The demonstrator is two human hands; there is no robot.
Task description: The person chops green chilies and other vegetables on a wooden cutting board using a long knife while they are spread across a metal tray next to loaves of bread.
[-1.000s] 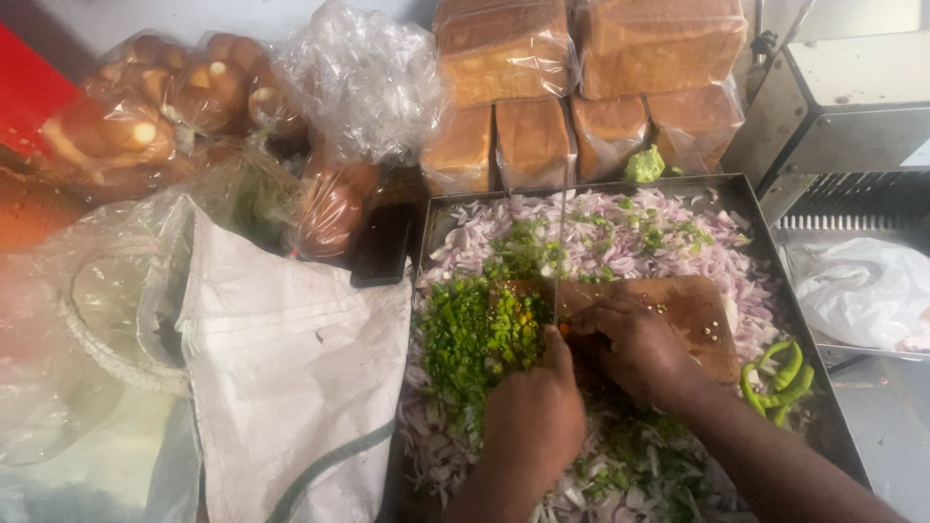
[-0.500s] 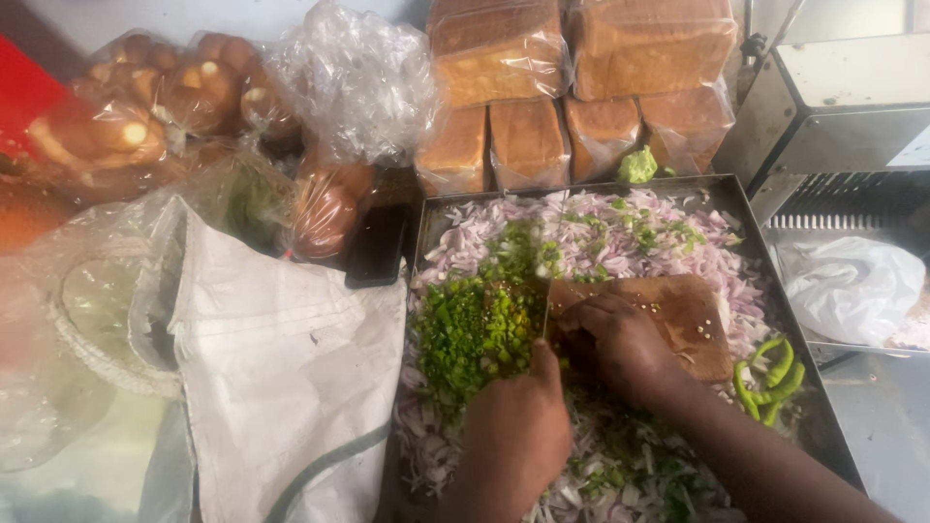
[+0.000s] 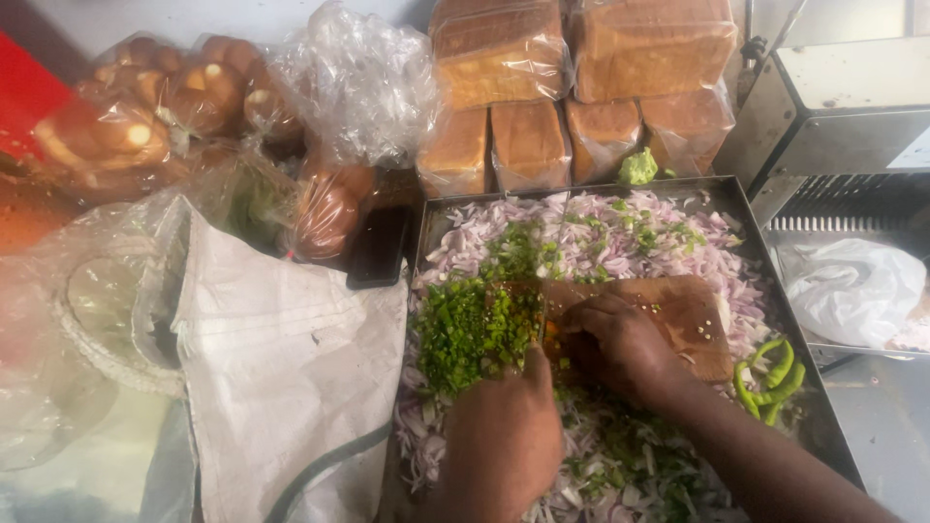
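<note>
Wrapped tan bread loaves (image 3: 581, 73) stacked along the back wall. Clear plastic bags of brown glazed buns (image 3: 145, 107) at far left. White woven sack (image 3: 281, 378) lies left of the tray. Dark flat phone-like object (image 3: 380, 247), identity uncertain. Stainless steel machine (image 3: 833, 116) at right; crumpled white plastic bag (image 3: 848, 291) below it.

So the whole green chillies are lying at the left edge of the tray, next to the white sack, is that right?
Not quite. The whole green chillies lie at the right edge of the metal tray, beside the wooden board, far from the white sack. The head view shows it.
</note>
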